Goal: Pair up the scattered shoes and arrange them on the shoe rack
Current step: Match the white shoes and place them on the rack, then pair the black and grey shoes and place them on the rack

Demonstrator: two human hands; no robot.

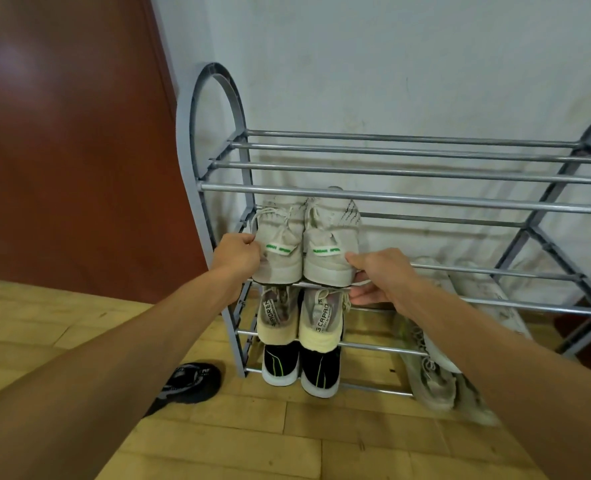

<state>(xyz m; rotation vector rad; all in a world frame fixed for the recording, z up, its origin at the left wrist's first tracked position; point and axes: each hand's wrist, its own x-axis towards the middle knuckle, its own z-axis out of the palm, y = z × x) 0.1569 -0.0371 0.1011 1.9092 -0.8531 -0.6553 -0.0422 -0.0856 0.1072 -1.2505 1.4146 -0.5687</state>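
Observation:
A grey metal shoe rack (391,199) stands against the wall. On its second tier sit two pale knit sneakers with green heel tabs, side by side, heels toward me. My left hand (237,254) grips the left sneaker (280,244) at its heel side. The right sneaker (332,244) is held at its heel by my right hand (380,275), thumb on the heel, fingers under the bar. Below them rest a cream pair (301,317) and a black pair with white soles (301,368).
A black shoe (190,381) lies on the wooden floor left of the rack. Light-coloured sneakers (436,372) sit at the rack's lower right, partly hidden by my right arm. A brown door (72,133) stands at the left. The top tier holds nothing.

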